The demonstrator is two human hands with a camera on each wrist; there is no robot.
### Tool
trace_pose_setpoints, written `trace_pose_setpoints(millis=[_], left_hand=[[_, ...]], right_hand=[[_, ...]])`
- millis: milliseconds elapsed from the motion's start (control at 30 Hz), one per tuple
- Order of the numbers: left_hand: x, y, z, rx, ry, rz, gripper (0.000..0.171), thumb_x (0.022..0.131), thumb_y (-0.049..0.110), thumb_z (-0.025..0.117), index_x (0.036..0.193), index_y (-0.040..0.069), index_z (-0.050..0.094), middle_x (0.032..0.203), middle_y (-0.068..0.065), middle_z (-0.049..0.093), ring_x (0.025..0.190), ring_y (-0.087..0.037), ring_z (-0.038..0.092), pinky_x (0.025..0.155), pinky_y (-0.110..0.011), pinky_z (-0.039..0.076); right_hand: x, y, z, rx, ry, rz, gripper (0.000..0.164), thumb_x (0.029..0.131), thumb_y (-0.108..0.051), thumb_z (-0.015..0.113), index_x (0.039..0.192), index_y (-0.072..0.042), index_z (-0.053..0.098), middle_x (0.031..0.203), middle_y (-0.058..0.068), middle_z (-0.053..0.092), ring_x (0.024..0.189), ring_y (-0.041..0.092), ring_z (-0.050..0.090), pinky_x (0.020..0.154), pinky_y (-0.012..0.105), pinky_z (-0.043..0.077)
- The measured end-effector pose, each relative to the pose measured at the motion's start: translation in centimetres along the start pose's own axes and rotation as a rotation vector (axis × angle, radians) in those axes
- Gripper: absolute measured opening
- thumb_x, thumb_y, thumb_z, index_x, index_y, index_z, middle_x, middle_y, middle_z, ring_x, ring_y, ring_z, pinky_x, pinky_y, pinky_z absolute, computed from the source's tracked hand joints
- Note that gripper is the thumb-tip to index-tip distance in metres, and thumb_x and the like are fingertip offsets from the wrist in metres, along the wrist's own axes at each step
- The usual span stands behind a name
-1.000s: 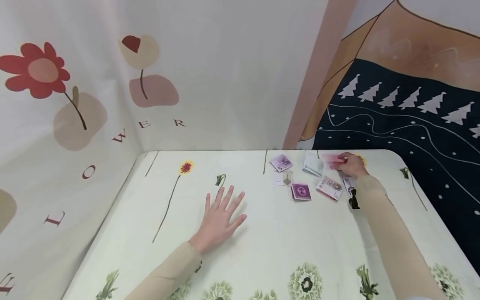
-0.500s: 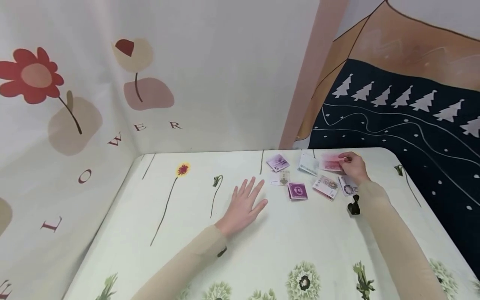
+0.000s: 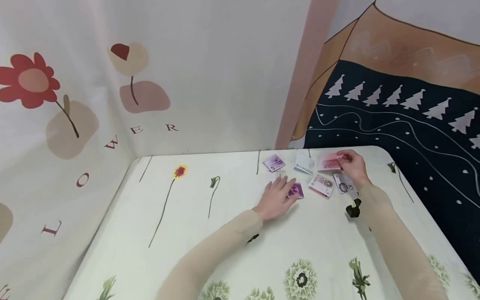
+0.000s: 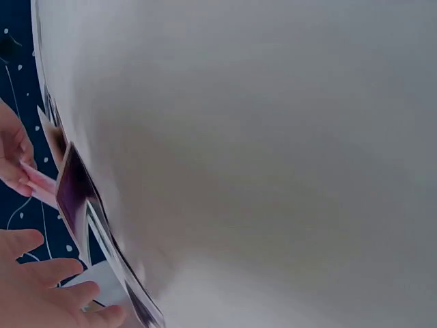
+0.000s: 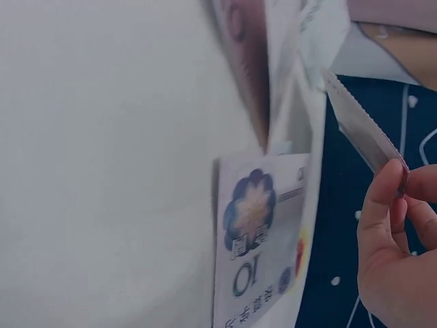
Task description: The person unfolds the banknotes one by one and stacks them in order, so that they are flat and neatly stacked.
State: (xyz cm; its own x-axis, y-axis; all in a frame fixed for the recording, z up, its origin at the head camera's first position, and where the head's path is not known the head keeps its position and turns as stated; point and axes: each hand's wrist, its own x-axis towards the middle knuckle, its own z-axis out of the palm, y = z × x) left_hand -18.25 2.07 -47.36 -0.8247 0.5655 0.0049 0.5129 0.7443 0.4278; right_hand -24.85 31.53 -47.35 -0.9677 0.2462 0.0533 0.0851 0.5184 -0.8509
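Note:
At the table's back right, my right hand (image 3: 353, 167) pinches a red banknote (image 3: 328, 163) between thumb and fingers; its edge (image 5: 365, 130) is up off the cloth in the right wrist view. My left hand (image 3: 275, 199), fingers straight and spread, overlaps a folded dark purple note (image 3: 296, 190) and hides most of a pale one (image 3: 281, 173). Around the hands lie a folded light purple note (image 3: 274, 162), a pale green note (image 3: 304, 163), a folded pink-white note (image 3: 321, 185) and a blue-white note marked 10 (image 3: 343, 183).
A white tablecloth (image 3: 210, 250) with printed flowers covers the table. Behind it hang a pale curtain with flower prints (image 3: 210, 83) and, at right, a dark blue cloth (image 3: 378, 108) with printed trees.
My left hand has moved right, from the bare cloth to the group of notes. The right hand keeps pinching the red banknote in nearly the same place. The head view has shifted slightly.

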Motion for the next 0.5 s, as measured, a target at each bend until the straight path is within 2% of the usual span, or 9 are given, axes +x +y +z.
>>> trace_pose_setpoints(millis=[100,133,200,333,400,500], left_hand=[[1.3,0.7,0.3,-0.056,0.071,-0.001,0.058,0.102,0.045,0.037,0.151,0.015,0.032,0.153,-0.014,0.031,0.141,-0.032,0.023,0.112,-0.050,0.021],[1.7,0.9,0.3,-0.080,0.094,-0.002,0.057,0.102,0.043,0.038,0.151,0.014,0.032,0.153,-0.014,0.031,0.141,-0.031,0.024,0.112,-0.049,0.022],[2.5,1.3,0.5,-0.131,0.128,-0.009,0.056,0.101,0.040,0.041,0.150,0.014,0.033,0.153,-0.014,0.031,0.140,-0.029,0.027,0.111,-0.047,0.025],[4.3,1.6,0.9,-0.283,0.156,-0.040,0.055,0.101,0.035,0.044,0.150,0.013,0.033,0.153,-0.012,0.033,0.139,-0.024,0.031,0.112,-0.042,0.024],[5.1,1.6,1.3,-0.390,0.162,-0.064,0.054,0.101,0.033,0.044,0.150,0.013,0.033,0.152,-0.010,0.035,0.138,-0.022,0.032,0.113,-0.038,0.024],[5.8,1.4,1.9,-0.574,0.219,-0.091,0.050,0.101,0.027,0.045,0.148,0.010,0.037,0.148,-0.009,0.041,0.136,-0.021,0.036,0.111,-0.033,0.027]], right_hand=[[1.3,3.1,0.4,0.008,0.020,-0.024,0.028,0.099,-0.021,0.048,0.122,-0.007,0.057,0.109,0.007,0.046,0.089,0.017,0.046,0.057,0.012,0.043],[1.0,2.9,0.4,0.016,0.013,-0.019,0.029,0.100,-0.022,0.048,0.124,-0.008,0.056,0.111,0.007,0.045,0.091,0.019,0.045,0.060,0.013,0.045],[0.0,2.1,0.1,0.037,-0.005,-0.020,0.029,0.101,-0.024,0.046,0.124,-0.010,0.056,0.113,0.006,0.044,0.094,0.018,0.044,0.069,0.013,0.046],[-3.3,-2.2,-0.3,0.124,-0.014,0.003,0.028,0.100,-0.013,0.048,0.124,-0.002,0.055,0.114,0.010,0.043,0.093,0.018,0.046,0.074,0.016,0.047],[-3.7,-2.2,0.0,0.156,-0.002,-0.022,0.024,0.099,-0.013,0.050,0.120,-0.002,0.056,0.110,0.007,0.044,0.088,0.014,0.047,0.071,0.014,0.046],[-4.4,-2.7,0.7,0.185,0.001,-0.011,0.025,0.098,-0.012,0.052,0.120,-0.002,0.057,0.108,0.004,0.046,0.083,0.010,0.050,0.068,0.013,0.046]])
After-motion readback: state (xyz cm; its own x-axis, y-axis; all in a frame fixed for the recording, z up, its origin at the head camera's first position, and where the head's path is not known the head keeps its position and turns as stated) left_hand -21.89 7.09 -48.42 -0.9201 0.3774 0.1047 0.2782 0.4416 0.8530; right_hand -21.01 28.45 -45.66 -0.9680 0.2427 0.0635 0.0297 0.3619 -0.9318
